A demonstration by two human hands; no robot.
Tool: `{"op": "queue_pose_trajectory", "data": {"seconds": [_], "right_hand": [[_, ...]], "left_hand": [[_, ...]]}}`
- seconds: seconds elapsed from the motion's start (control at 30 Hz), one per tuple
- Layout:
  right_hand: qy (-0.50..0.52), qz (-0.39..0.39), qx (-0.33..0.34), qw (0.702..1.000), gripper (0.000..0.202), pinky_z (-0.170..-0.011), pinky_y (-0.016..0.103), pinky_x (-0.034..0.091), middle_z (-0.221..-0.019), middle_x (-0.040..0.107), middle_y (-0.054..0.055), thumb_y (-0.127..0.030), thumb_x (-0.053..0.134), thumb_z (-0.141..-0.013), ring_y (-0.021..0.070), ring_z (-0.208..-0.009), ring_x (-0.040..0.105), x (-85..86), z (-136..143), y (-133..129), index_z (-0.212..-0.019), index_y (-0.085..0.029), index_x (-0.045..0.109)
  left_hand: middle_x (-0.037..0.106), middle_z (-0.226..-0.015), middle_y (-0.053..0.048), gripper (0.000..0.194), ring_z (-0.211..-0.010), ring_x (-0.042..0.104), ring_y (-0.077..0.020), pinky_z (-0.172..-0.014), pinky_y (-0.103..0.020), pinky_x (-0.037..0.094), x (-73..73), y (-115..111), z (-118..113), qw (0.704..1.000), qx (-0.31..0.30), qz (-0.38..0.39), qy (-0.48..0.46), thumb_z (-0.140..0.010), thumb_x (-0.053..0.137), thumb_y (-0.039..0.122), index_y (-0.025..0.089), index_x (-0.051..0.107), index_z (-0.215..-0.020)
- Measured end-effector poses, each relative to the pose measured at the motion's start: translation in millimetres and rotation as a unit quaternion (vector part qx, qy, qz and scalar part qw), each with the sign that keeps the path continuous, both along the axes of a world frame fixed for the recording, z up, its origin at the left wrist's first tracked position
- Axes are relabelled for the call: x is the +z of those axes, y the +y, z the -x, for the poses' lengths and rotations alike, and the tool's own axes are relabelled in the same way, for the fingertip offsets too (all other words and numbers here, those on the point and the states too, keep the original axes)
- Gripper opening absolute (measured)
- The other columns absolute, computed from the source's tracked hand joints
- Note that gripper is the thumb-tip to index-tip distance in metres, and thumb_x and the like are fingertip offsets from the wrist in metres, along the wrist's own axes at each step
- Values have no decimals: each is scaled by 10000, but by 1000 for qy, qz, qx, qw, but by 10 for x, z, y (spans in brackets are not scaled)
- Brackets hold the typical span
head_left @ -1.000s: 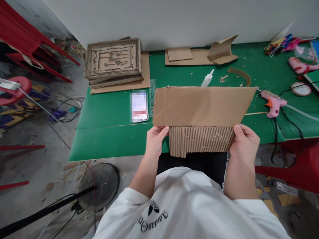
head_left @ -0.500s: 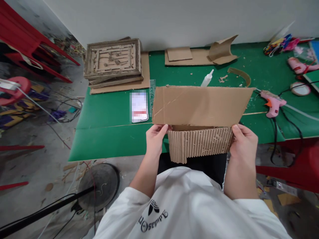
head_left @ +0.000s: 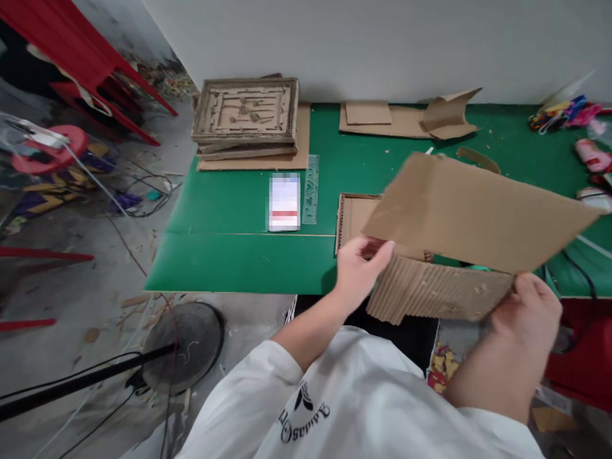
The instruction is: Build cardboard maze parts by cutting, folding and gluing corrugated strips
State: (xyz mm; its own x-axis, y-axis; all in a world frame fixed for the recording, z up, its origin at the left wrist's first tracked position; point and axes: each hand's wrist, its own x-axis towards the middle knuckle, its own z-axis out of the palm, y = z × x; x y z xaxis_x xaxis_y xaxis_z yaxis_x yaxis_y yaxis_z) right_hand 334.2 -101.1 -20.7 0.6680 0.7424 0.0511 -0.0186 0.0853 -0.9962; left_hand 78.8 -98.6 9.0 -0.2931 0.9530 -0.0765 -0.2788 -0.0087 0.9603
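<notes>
- The flat sheet (head_left: 468, 210) and ribbed panel (head_left: 430, 287) have swung to the right and now sit at a slant, raised over the near right part of the bench (head_left: 239, 261).
- That bares part of a shallow cardboard tray (head_left: 340, 223) on the bench, so its left rim shows (the sheet hid it a moment ago).
- The left hand (head_left: 354, 271) has its fingers pinched where the sheet's near left corner meets the panel.
- The right hand (head_left: 530, 309) grips the near right corner, fingers closed on the sheet and panel; whether the two are joined, I cannot tell.
- Left of the tray lie a clear ruler (head_left: 310, 191) and a phone (head_left: 285, 204); a cardboard stack (head_left: 248, 115) sits at the far left.
</notes>
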Motion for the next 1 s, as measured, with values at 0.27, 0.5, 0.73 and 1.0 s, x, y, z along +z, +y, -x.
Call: {"op": "queue_pose_trajectory", "data": {"seconds": [0.27,0.5,0.73,1.0], "right_hand": [[23,12,-62,998,277,-617,448,564,-673,664,-12,-393,832,-441,186,-590,595,-5,-341,-234,-608,-242,672],[106,13,-67,992,375,-455,226,500,-547,654,-18,-307,868,-287,101,-500,576,54,-32,-96,-565,-157,667],[116,-3,-87,989,417,-506,215,504,-544,663,-6,-319,879,-285,92,-509,591,97,150,-27,-604,-132,686],[105,-16,-98,990,397,-526,223,488,-554,658,-16,-319,875,-334,79,-509,569,56,241,13,-636,-132,698]], "left_hand": [[686,-671,-27,76,-610,611,-138,-627,-272,491,-53,-19,-348,998,-32,-31,43,-712,685,251,199,665,-660],[684,-657,-20,122,-608,623,-126,-617,-250,498,-173,23,-185,1000,-8,9,16,-688,703,284,174,655,-668],[684,-642,-9,179,-608,619,-108,-610,-226,492,-201,31,-35,1000,17,6,-14,-644,740,314,157,655,-659],[636,-606,18,266,-584,579,-84,-605,-211,463,-199,43,55,996,13,52,-68,-562,800,345,155,650,-671]]}}
